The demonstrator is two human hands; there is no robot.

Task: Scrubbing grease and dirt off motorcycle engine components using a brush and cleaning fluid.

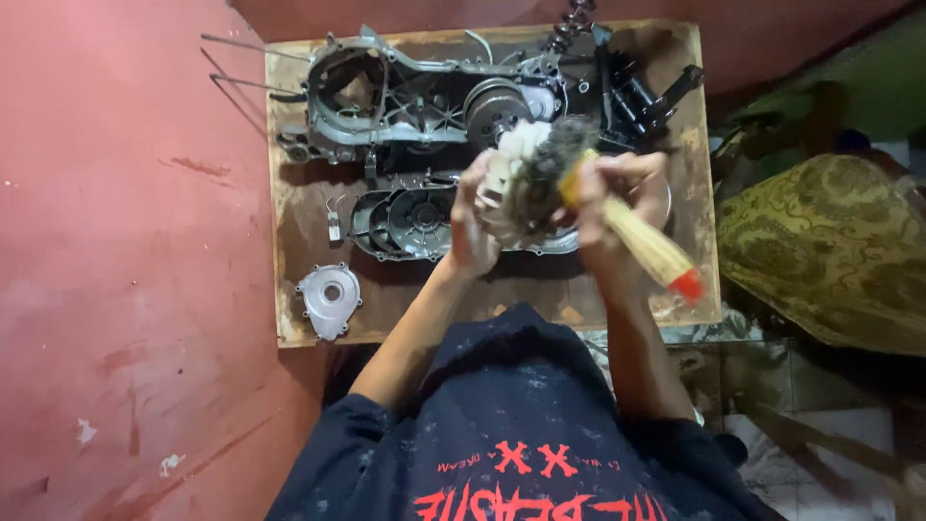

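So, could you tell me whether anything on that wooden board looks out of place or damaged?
Nothing looks broken. The engine case lies opened up and grimy, its cover beside it, and a small silver cover sits apart near the wooden board's corner. The left hand holds a blurred part; the right hand grips a brush.

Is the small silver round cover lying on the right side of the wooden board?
No, the small silver cover lies near the left front corner of the wooden board, apart from both hands.

left hand [473, 227] raised, fingers curled | right hand [617, 207] raised, fist closed
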